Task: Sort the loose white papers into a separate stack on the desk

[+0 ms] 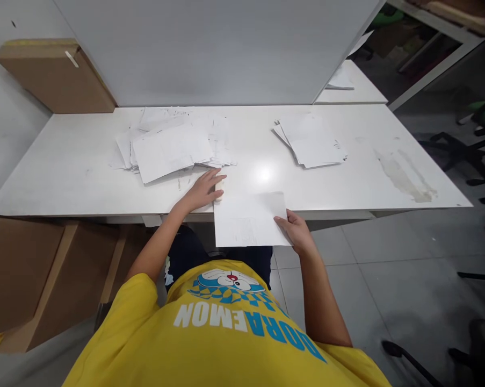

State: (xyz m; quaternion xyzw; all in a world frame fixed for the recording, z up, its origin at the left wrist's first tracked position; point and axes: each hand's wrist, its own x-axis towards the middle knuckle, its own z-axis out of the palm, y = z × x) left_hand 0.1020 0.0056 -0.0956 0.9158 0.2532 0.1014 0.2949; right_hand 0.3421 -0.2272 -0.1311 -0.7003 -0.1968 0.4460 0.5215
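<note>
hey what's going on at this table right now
A person in a yellow shirt sits at a white table handling paper. The right hand grips the right edge of a single sheet that hangs over the table's near edge. The left hand lies flat on the table at the sheet's far left corner. A loose pile of papers lies behind the left hand, and a tidier stack sits to the right.

matt white paper sheet [248, 219], glossy smooth table [85, 172], brown cardboard box [55, 75]
</note>
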